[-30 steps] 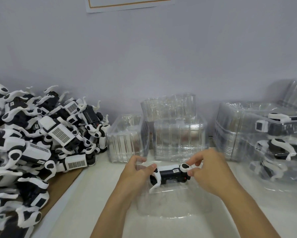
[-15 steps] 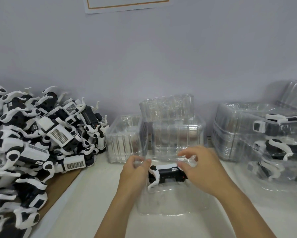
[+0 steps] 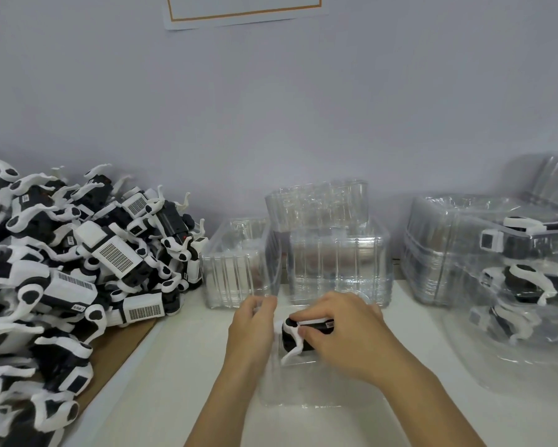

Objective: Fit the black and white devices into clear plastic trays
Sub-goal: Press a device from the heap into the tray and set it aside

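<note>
Seating step, judged nearly done: the heap of loose black and white devices (image 3: 61,279) crowding the white counter's (image 3: 181,366) left edge awaits later turns. Stacked empty clear plastic trays (image 3: 335,253) line the rear edge; filled trays (image 3: 513,269) stand right; neither obstructs. The clear plastic tray (image 3: 319,385) at centre front receives one black and white device (image 3: 295,337). Right hand (image 3: 345,333) pinches the device; left hand (image 3: 252,330) grips the tray's wall. Next: press down evenly.

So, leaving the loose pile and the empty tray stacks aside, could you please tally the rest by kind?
Hands: 2 (left hand, right hand)
Device being fitted: 1
Clear tray under it: 1
Packed devices on the right: 3 visible
Total: 7
</note>
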Motion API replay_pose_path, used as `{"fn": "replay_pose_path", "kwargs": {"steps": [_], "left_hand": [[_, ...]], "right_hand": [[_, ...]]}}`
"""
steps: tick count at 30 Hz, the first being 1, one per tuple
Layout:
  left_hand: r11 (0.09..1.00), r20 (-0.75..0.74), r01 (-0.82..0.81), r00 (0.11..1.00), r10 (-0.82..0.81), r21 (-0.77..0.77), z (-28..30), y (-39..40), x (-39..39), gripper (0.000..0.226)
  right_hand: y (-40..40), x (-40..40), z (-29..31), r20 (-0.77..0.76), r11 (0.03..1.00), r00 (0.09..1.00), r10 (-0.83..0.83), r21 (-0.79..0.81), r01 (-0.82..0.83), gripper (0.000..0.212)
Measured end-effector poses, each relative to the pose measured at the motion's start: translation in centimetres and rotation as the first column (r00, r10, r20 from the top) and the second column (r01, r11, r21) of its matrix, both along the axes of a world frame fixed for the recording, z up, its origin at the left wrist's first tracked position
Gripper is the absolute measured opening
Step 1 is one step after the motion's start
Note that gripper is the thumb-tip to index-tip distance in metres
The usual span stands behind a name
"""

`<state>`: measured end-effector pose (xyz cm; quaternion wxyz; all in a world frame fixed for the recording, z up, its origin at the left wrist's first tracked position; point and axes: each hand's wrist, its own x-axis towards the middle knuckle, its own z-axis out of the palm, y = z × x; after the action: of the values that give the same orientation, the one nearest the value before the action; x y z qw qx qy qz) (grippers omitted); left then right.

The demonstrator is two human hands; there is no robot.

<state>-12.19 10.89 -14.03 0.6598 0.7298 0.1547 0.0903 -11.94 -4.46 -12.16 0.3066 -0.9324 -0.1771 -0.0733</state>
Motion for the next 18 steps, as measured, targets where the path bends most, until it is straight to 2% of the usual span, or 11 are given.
{"fn": "replay_pose_path", "kwargs": {"steps": [9,12,15,18], "left_hand": [[1.000,0.014,-0.009,1.000,0.009,0.015,0.06,-0.06,-0.13,0.015],[0.998,0.014,-0.054,0.998,0.054,0.015,0.40,-0.15,-0.20,0.014],[0.990,-0.005,-0.108,0.994,0.109,0.088,0.84,0.24,-0.23,0.012],[0.983,-0.034,-0.088,0.995,0.095,0.161,0.94,0.59,-0.26,0.013]], "right_hand": [[-0.06,-0.04,-0.04,0.006,1.000,1.000,0.007,0.009,-0.007,0.038],[-0.18,-0.17,-0.12,0.009,1.000,1.000,-0.026,0.016,0.026,0.036],[-0.48,-0.21,-0.11,0.006,0.996,0.996,-0.085,0.001,0.085,0.040],[-0.84,-0.26,0.05,-0.005,0.993,0.993,-0.114,-0.019,0.114,0.043]]}}
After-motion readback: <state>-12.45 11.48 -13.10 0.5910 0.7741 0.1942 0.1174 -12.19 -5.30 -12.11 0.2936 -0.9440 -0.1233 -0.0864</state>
